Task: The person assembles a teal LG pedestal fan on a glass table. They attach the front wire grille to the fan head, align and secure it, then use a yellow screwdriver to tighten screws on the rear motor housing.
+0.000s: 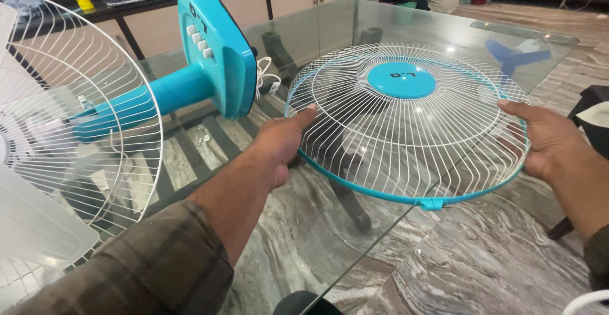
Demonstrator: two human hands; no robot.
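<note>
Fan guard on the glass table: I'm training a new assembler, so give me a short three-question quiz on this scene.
1. True or false: both hands grip the round fan guard by its rim.
2. What lies on its side at the left of the glass table?
A. a teal fan body with its rear cage
B. a toolbox
C. a kettle
3. What colour is the disc at the middle of the guard?

Key:
1. True: the left hand holds the near-left rim and the right hand the right rim.
2. A: the fan body lies tipped over, its rear cage towards the camera.
3. Teal, like the rim band.
</note>
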